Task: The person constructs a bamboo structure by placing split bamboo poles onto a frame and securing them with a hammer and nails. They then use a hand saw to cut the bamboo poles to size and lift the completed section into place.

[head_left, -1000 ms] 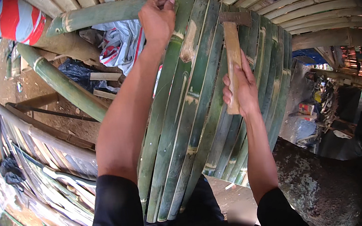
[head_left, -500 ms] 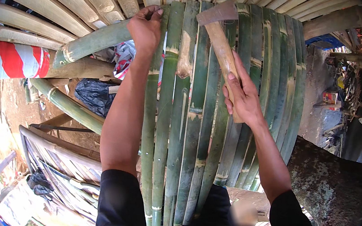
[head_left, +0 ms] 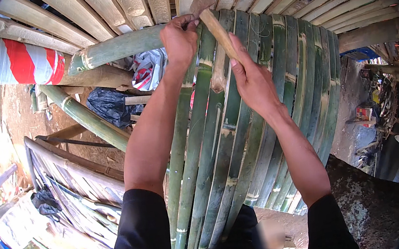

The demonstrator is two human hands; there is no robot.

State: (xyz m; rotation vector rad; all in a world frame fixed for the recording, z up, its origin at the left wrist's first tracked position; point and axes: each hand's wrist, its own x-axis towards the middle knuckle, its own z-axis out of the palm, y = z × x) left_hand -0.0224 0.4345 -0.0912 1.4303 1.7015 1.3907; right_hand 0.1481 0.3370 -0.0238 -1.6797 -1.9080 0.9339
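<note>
My right hand [head_left: 257,83] is wrapped round the wooden handle of a hatchet [head_left: 219,33]. The hatchet's metal head is up at the far end of the slats, right beside the fingertips of my left hand [head_left: 180,43]. Those left fingers are pinched together over the top end of a green bamboo slat [head_left: 193,147]; whatever is between them is too small to make out. Several such slats lie side by side under both arms, with narrow gaps. Their far ends rest at a thick bamboo crosspiece [head_left: 118,47], which sticks out to the left.
Pale bamboo strips [head_left: 125,6] fan out beyond the slats. At the left are a red-and-white wrapped roll [head_left: 17,59], a black plastic bag [head_left: 107,106] and a slanting bamboo pole [head_left: 84,116]. A dark, rough log or rock [head_left: 363,199] sits at the lower right.
My right hand has swung the hatchet up and to the left, bringing its head close to my left fingers. The left hand keeps its pinch; the whole view has shifted slightly.
</note>
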